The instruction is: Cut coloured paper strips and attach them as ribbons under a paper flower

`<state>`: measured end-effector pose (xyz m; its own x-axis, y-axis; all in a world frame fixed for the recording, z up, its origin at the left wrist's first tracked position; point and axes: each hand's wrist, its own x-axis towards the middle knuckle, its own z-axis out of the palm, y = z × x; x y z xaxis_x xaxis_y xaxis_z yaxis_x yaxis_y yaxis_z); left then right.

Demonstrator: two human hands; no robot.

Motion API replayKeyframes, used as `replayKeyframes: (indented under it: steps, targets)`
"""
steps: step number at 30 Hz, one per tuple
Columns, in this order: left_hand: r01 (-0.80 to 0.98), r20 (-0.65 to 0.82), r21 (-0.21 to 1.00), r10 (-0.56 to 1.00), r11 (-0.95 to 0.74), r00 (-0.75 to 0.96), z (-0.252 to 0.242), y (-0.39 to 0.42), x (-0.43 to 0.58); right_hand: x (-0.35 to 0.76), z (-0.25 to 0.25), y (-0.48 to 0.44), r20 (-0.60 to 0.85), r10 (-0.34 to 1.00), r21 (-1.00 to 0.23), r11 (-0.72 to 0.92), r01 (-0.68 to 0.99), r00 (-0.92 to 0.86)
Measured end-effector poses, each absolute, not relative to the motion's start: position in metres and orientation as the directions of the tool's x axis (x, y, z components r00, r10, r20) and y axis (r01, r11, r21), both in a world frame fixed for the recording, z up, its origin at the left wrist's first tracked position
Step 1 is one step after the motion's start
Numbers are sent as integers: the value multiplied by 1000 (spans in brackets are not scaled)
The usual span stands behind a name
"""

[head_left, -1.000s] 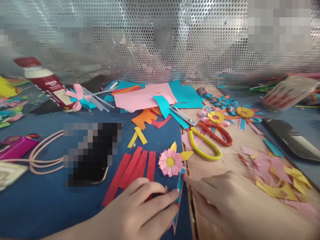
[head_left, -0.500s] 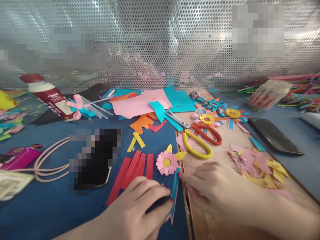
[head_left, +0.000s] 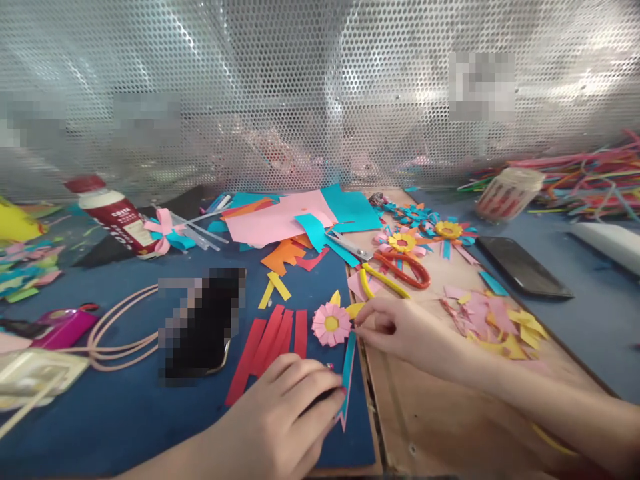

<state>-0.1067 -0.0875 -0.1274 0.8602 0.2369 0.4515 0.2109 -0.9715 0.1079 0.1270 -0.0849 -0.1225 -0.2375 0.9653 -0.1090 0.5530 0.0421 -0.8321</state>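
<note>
A pink paper flower [head_left: 332, 324] with a yellow centre and yellow leaves lies on the blue mat. My right hand [head_left: 400, 327] is at its right edge, thumb and forefinger pinched at the rim below a yellow leaf [head_left: 354, 310]. Below the flower runs a narrow blue-and-pink paper strip [head_left: 349, 363] with a notched lower end. The bent fingers of my left hand [head_left: 295, 413] hold this strip, fingertips at its left edge. Red paper strips [head_left: 270, 340] lie just beyond my left hand, partly hidden by it.
Scissors [head_left: 373, 257] with red and yellow handles lie behind the flower, near coloured paper sheets [head_left: 280, 217]. Finished paper flowers [head_left: 403, 241] and paper scraps [head_left: 495, 323] are on the right. Phones [head_left: 525, 267], a cable [head_left: 120, 327], a bottle [head_left: 117, 217] and a jar [head_left: 510, 193] stand or lie around.
My right hand has moved up from the top of the strip to the flower's right edge, its fingers now pinched. My left hand stays at the strip. The view has shifted slightly.
</note>
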Motion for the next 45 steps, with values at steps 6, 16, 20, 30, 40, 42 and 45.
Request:
replayKeyframes:
  steps: [6,16,20,30,40,42,45]
  targets:
    - [230,376,42,229,-972,898,-118,-91,-104,123,-120,-93,-129,967,-830,17,558,-221]
    - [208,409,34,204,-977,890,-118,-89,-103,123,-125,-89,-245,949,-865,-122,486,-199]
    - [200,410,40,199,-979,890,-118,-89,-104,121,-118,-89,-339,916,-879,-227,419,-216]
    - [190,426,104,216,-976,879,-127,-89,-108,125,-112,-85,-352,913,-879,-246,410,-206]
    - [187,444,76,201,-979,873,-131,-88,-107,125,-115,-85,-299,920,-899,-184,397,-252]
    - [185,449,58,191,-981,873,-133,-88,-108,125,-117,-84,-292,919,-901,-172,397,-265]
    - [183,458,48,184,-982,870,-133,-88,-108,124,-117,-84,-326,912,-893,-211,397,-249]
